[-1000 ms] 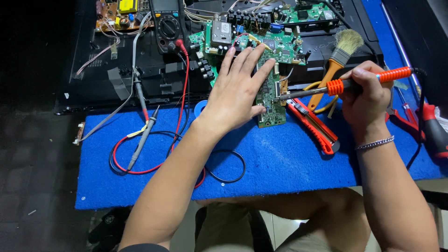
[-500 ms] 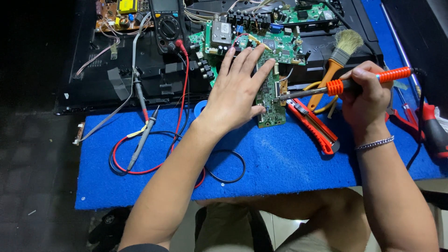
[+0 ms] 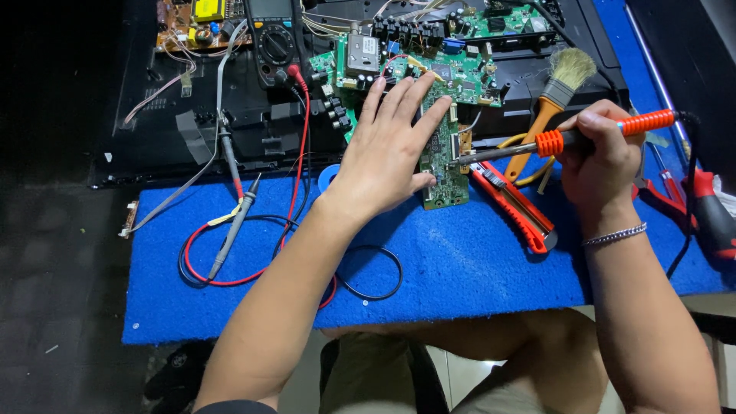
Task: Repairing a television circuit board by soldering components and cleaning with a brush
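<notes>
Comparing against the frames from a second and half a second earlier, we are finding no visible change: both hands, the board and the tools are sitting where they were. The left hand (image 3: 387, 157) is lying flat with its fingers spread on the green circuit board (image 3: 443, 165), pressing it down, so its grip is open and closed on nothing. The right hand (image 3: 602, 157) is keeping its grip wrapped around the orange-handled soldering iron (image 3: 571, 138), whose metal shaft is pointing left, with the tip reaching the right edge of the board; we cannot tell whether the tip is touching. The board is lying at the rear of the blue mat (image 3: 460, 261) on the desk, partly overlapping the larger green board (image 3: 460, 73) behind it. Just below the iron's shaft, a red utility knife (image 3: 514, 207) is lying on the mat. A paintbrush (image 3: 556, 100) with an orange handle is resting behind the right hand. To the left, a multimeter (image 3: 274, 38) is sitting on the black panel, its red and black leads (image 3: 230, 230) trailing over the mat near the left forearm. Red-handled tools (image 3: 709, 215) are lying at the far right.
</notes>
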